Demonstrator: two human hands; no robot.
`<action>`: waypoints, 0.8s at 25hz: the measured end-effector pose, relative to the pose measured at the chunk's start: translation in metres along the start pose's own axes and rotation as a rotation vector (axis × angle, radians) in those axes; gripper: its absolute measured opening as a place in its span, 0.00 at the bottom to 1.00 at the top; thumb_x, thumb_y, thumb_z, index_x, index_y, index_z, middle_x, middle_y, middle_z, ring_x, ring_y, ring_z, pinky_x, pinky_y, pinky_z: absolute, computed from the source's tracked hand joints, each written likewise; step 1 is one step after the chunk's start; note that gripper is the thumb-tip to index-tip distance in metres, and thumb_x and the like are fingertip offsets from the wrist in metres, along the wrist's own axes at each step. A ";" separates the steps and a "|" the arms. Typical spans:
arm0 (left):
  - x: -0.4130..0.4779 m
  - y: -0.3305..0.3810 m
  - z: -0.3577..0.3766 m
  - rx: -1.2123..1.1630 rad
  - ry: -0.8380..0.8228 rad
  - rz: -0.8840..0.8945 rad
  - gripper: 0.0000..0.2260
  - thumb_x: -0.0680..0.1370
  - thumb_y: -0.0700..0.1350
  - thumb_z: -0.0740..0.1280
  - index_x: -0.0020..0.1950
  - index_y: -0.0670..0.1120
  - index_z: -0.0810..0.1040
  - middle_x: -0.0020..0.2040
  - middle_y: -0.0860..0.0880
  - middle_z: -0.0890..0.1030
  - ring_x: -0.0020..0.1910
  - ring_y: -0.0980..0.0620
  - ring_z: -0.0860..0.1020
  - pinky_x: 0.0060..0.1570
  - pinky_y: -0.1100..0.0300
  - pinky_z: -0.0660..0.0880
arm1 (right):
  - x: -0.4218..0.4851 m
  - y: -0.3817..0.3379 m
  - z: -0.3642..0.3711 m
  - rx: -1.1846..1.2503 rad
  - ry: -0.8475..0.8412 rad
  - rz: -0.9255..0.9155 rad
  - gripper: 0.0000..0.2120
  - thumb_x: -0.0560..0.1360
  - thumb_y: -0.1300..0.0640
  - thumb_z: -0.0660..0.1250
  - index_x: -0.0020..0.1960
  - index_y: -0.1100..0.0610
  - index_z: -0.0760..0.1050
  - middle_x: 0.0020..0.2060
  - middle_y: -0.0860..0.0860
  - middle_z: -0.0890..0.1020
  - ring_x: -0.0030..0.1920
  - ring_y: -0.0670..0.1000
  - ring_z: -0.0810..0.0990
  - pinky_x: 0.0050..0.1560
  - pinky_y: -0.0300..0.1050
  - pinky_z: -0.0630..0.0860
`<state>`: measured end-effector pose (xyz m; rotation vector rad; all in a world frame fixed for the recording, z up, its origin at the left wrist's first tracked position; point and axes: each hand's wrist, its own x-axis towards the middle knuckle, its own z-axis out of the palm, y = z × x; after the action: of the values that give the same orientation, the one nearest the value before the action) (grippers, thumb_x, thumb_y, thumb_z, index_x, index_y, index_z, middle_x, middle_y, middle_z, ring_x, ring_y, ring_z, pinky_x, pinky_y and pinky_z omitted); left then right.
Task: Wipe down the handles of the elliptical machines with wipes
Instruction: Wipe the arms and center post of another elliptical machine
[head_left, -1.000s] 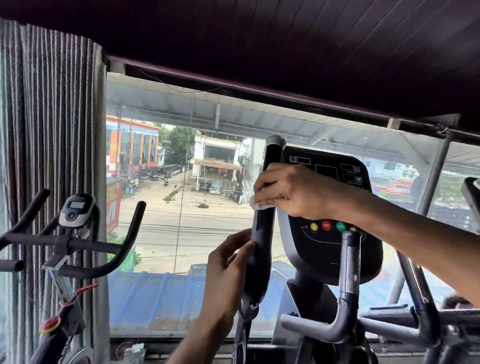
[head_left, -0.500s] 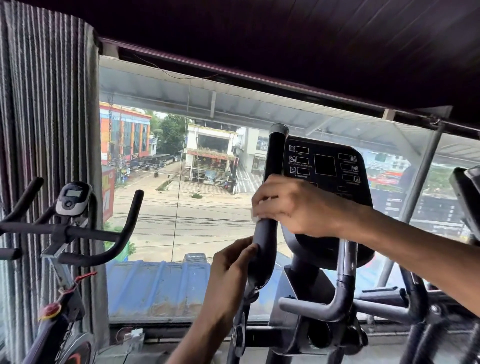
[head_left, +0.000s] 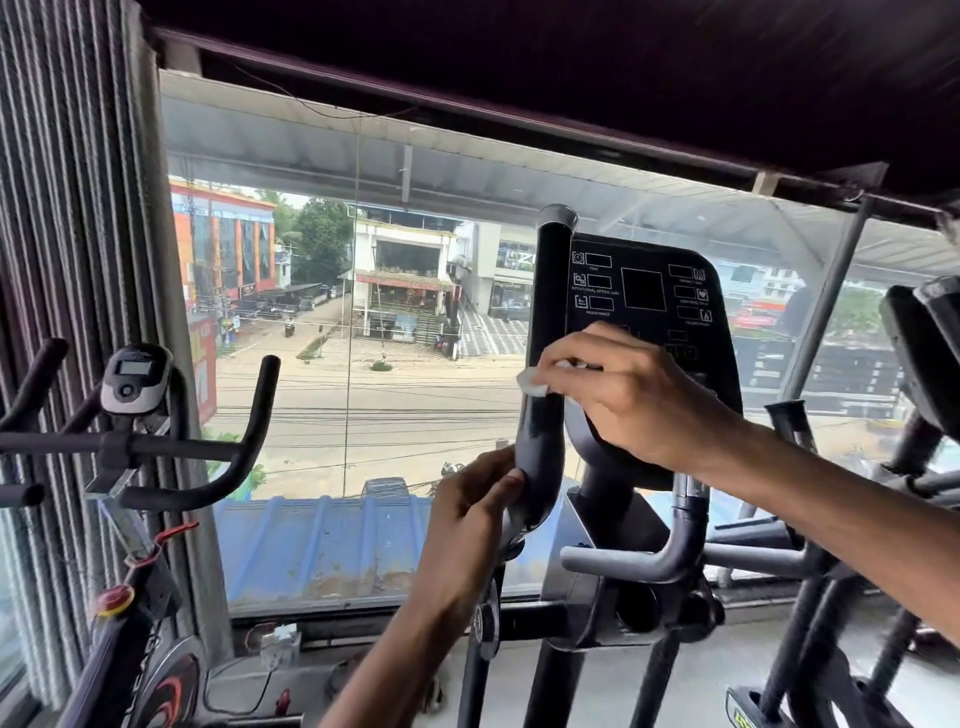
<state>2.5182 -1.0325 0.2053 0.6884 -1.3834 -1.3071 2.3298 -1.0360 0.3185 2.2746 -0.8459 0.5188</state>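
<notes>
Since a second ago the white wipe (head_left: 532, 383) has slid lower down the elliptical's upright black handle (head_left: 548, 291) and now sits about midway along it, pressed to its front. From my remote seat I see the right hand (head_left: 623, 395) pinching the wipe against the handle (only a corner of it shows past the fingers). The left hand (head_left: 467, 509) grasps the handle's lower bend, thumb against it. Just right of the handle stands the dark console (head_left: 644, 291). An exercise bike (head_left: 135, 384) is off to the left, by the window (head_left: 415, 405).
</notes>
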 end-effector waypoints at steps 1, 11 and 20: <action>0.000 0.000 -0.001 0.008 -0.013 0.006 0.14 0.84 0.39 0.62 0.60 0.52 0.84 0.50 0.54 0.87 0.48 0.60 0.82 0.37 0.76 0.75 | -0.003 -0.006 0.002 0.004 -0.026 -0.013 0.16 0.77 0.75 0.67 0.59 0.61 0.84 0.54 0.55 0.83 0.54 0.52 0.78 0.59 0.37 0.75; 0.001 -0.003 -0.009 0.031 -0.105 0.062 0.16 0.84 0.35 0.61 0.62 0.51 0.83 0.54 0.48 0.86 0.49 0.60 0.81 0.41 0.75 0.76 | -0.049 -0.047 0.022 -0.087 0.035 0.017 0.14 0.78 0.74 0.68 0.60 0.66 0.83 0.55 0.59 0.83 0.53 0.57 0.80 0.56 0.46 0.79; 0.001 -0.005 -0.013 -0.010 -0.111 0.051 0.17 0.85 0.36 0.61 0.59 0.56 0.83 0.50 0.55 0.86 0.45 0.61 0.78 0.38 0.73 0.74 | 0.011 -0.006 0.016 -0.196 0.158 0.180 0.17 0.75 0.77 0.68 0.56 0.61 0.85 0.53 0.55 0.84 0.54 0.55 0.78 0.56 0.41 0.77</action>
<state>2.5290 -1.0391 0.1991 0.5777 -1.4736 -1.3275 2.3443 -1.0479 0.3109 1.9636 -0.9816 0.6564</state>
